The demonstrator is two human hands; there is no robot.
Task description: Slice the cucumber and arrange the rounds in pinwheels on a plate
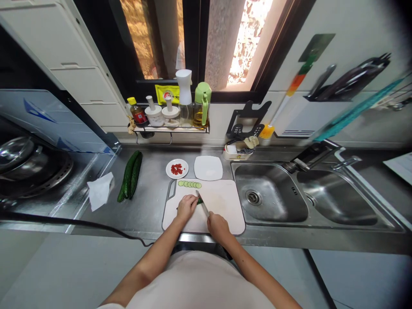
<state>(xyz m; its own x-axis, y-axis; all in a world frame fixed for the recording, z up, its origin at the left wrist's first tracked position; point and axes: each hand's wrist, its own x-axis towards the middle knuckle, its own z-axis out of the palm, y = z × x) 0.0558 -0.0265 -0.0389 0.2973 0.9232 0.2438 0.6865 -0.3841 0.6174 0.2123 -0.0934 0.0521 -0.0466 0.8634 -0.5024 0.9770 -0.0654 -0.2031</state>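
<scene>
My left hand (187, 207) is closed over a cucumber (200, 201), most of it hidden under my fingers on the white cutting board (225, 206). In my right hand (219, 226) is a kitchen knife (204, 207), its blade angled up and left against the cucumber's exposed right end. A row of thin cucumber slices (189, 184) overlaps along the board's upper left edge. Just behind the board sit a small white plate with chopped red pieces (177, 169) and a bare white square plate (208, 168).
Whole cucumbers (130, 176) and a white paper towel (100, 190) lie to the left, with a pot (22, 159) on the stove beyond. A double sink (273, 193) is at the right. Bottles and jars line a wall rack (174, 129).
</scene>
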